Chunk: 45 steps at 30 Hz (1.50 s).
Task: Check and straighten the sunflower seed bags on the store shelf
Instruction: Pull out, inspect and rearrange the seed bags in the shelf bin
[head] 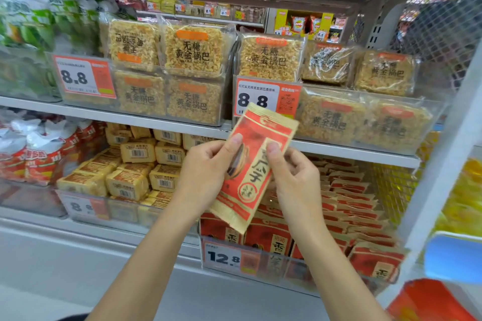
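A red and tan sunflower seed bag (257, 154) is held up in front of the shelves, tilted with its top leaning right. My left hand (208, 167) pinches its left edge, thumb on the front. My right hand (292, 172) pinches its right side, thumb on the tan label. Below and behind it, several matching seed bags (349, 206) stand in rows inside a clear bin (276, 266) on the lower shelf, with a 12.8 price tag (224, 257) on the front.
The upper shelf (146, 118) holds clear packs of golden rice crackers (194, 51) with 8.8 price tags. Tan wrapped blocks (135, 164) fill the bin left of the seed bags. A white mesh side panel (440, 34) closes the right end.
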Tool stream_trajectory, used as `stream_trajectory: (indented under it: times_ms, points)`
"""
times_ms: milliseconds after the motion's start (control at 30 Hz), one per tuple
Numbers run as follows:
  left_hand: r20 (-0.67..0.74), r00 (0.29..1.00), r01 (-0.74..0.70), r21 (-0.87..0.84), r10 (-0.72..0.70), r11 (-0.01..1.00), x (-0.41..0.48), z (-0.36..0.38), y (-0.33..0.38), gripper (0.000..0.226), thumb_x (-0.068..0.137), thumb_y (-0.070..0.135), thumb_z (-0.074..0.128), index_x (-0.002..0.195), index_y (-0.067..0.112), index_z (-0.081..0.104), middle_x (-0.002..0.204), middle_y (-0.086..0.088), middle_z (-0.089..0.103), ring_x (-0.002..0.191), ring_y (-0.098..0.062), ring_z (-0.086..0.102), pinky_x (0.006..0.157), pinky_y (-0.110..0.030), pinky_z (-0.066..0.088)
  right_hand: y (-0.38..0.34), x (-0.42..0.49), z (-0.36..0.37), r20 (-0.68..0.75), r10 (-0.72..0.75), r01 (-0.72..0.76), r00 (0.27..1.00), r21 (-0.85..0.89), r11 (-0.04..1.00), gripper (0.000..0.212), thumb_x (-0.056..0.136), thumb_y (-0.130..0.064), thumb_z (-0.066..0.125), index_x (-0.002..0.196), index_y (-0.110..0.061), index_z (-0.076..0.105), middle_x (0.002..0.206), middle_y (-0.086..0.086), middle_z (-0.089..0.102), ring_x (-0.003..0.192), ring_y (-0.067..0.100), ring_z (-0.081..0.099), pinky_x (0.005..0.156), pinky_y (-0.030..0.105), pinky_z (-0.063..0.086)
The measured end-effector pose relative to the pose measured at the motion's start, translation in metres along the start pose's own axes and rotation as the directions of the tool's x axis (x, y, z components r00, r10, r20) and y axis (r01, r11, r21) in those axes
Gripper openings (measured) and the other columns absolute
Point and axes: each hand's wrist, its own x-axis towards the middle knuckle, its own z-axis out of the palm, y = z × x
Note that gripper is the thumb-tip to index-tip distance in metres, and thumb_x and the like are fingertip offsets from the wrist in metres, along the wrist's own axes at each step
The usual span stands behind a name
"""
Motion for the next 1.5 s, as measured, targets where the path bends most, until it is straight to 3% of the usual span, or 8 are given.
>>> stream_trajectory:
  times_ms: [300, 433, 633, 800, 1033, 1200, 1367, 1500]
  points:
    - [-0.176, 0.984, 0.018, 0.044, -0.010, 0.999, -0.004, 0.002, -0.002, 0.055, 0.091, 0.054, 0.055, 0.060, 0.010, 0.064, 0.054, -0.009, 0.060, 0.049, -0.016, 0.050, 0.053, -0.031, 0.038, 0.006, -0.008, 0.010, 0.148, 0.038, -0.014, 0.988, -0.165, 0.986, 0.012, 0.090, -0.022, 0.068, 0.100, -0.017, 0.071, 0.085, -0.005, 0.077, 0.076, 0.010, 0.074, 0.063, 0.020, 0.055]
    - [-0.123, 0.992, 0.039, 0.014, -0.037, 0.999, -0.007, 0.001, 0.001, 0.061, 0.089, 0.060, 0.054, 0.077, 0.002, 0.070, 0.072, -0.020, 0.069, 0.063, -0.038, 0.063, 0.060, -0.048, 0.051, 0.005, -0.007, 0.006, 0.168, 0.043, -0.015, 0.985, -0.167, 0.986, 0.012, 0.089, -0.020, 0.069, 0.099, -0.015, 0.071, 0.080, -0.004, 0.077, 0.072, 0.010, 0.074, 0.060, 0.018, 0.054]
    - [-0.109, 0.987, 0.099, -0.168, -0.118, 0.981, -0.011, -0.003, 0.014, 0.044, 0.091, 0.047, 0.061, 0.086, 0.006, 0.076, 0.084, -0.012, 0.076, 0.082, -0.033, 0.073, 0.080, -0.050, 0.059, -0.004, -0.008, -0.004, 0.320, 0.062, -0.029, 0.945, -0.109, 0.994, 0.033, 0.081, -0.037, 0.067, 0.112, -0.023, 0.065, 0.096, -0.002, 0.077, 0.086, 0.015, 0.074, 0.072, 0.027, 0.058]
    - [-0.156, 0.977, 0.093, -0.299, -0.145, 0.950, -0.013, -0.003, 0.020, 0.044, 0.092, 0.048, 0.057, 0.094, 0.008, 0.074, 0.088, -0.010, 0.077, 0.085, -0.031, 0.074, 0.079, -0.044, 0.060, 0.000, -0.014, 0.004, 0.372, 0.079, -0.062, 0.925, -0.058, 0.996, 0.025, 0.087, -0.006, 0.070, 0.108, -0.017, 0.061, 0.081, 0.009, 0.074, 0.054, 0.020, 0.065, 0.051, 0.026, 0.055]
    - [-0.079, 0.987, 0.120, -0.238, -0.142, 0.964, -0.013, -0.011, 0.023, 0.057, 0.086, 0.061, 0.047, 0.089, 0.011, 0.075, 0.085, -0.007, 0.077, 0.080, -0.024, 0.075, 0.073, -0.037, 0.060, -0.001, -0.016, 0.001, 0.374, 0.063, -0.052, 0.925, -0.039, 0.998, 0.030, 0.087, -0.006, 0.070, 0.114, -0.015, 0.060, 0.086, 0.010, 0.075, 0.055, 0.021, 0.065, 0.050, 0.026, 0.055]
    - [-0.123, 0.991, -0.060, -0.113, 0.046, 0.992, -0.009, -0.021, 0.022, 0.025, 0.099, 0.028, 0.055, 0.122, 0.028, 0.065, 0.094, 0.007, 0.077, 0.091, -0.013, 0.073, 0.073, -0.026, 0.060, -0.002, -0.020, 0.002, 0.159, -0.152, 0.168, 0.976, -0.092, 0.982, 0.040, 0.088, -0.008, 0.069, 0.123, -0.026, 0.062, 0.107, -0.010, 0.073, 0.093, 0.007, 0.070, 0.072, 0.019, 0.055]
    - [0.116, 0.993, 0.047, -0.405, 0.000, 0.913, -0.022, -0.006, 0.032, 0.048, 0.089, 0.046, 0.052, 0.122, 0.013, 0.061, 0.109, -0.007, 0.074, 0.100, -0.023, 0.072, 0.086, -0.033, 0.059, 0.005, -0.025, 0.008, 0.341, -0.478, 0.584, 0.809, -0.548, 0.599, 0.061, 0.084, -0.046, 0.065, 0.142, -0.037, 0.047, 0.144, -0.012, 0.035, 0.136, 0.011, 0.034, 0.110, 0.040, 0.037]
    - [-0.039, 0.993, 0.071, -0.548, -0.110, 0.834, -0.019, -0.005, 0.028, 0.030, 0.100, 0.030, 0.048, 0.122, 0.014, 0.059, 0.107, -0.007, 0.075, 0.099, -0.022, 0.073, 0.082, -0.036, 0.061, -0.001, -0.027, 0.005, 0.482, -0.192, 0.401, 0.855, -0.378, 0.835, 0.075, 0.080, -0.063, 0.056, 0.147, -0.055, 0.024, 0.157, -0.032, -0.001, 0.144, -0.012, 0.004, 0.114, 0.023, 0.019]
